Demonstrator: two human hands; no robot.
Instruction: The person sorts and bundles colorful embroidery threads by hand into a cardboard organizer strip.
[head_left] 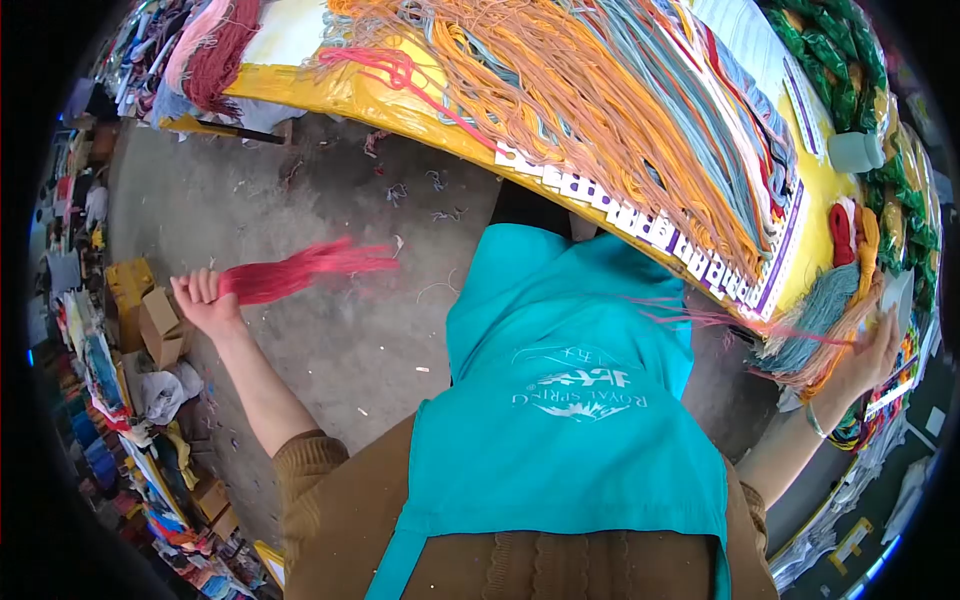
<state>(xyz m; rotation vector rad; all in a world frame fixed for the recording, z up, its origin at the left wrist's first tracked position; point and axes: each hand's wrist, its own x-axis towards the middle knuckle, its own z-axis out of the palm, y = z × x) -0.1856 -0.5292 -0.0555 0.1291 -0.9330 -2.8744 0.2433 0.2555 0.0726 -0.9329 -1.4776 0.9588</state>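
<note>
Out over the floor, my left hand (205, 302) is closed around one end of a bundle of red embroidery thread (295, 272), whose loose end trails to the right. My right hand (872, 358), at the far right beside the table's end, pinches a few thin pink thread strands (740, 318) that stretch left over the apron. Long orange, blue, white and red threads (590, 130) lie across the yellow table, their ends at a row of white punched tabs (640, 225). One pink thread (395, 70) is looped at the row's left end.
A yellow-covered table (330, 100) curves across the top. On it are pink and dark red skeins (225, 50) and a pale cup (856, 152); blue and orange skeins (825, 310) hang near my right hand. Cardboard boxes (160, 325) stand left. Thread scraps (397, 192) litter the floor.
</note>
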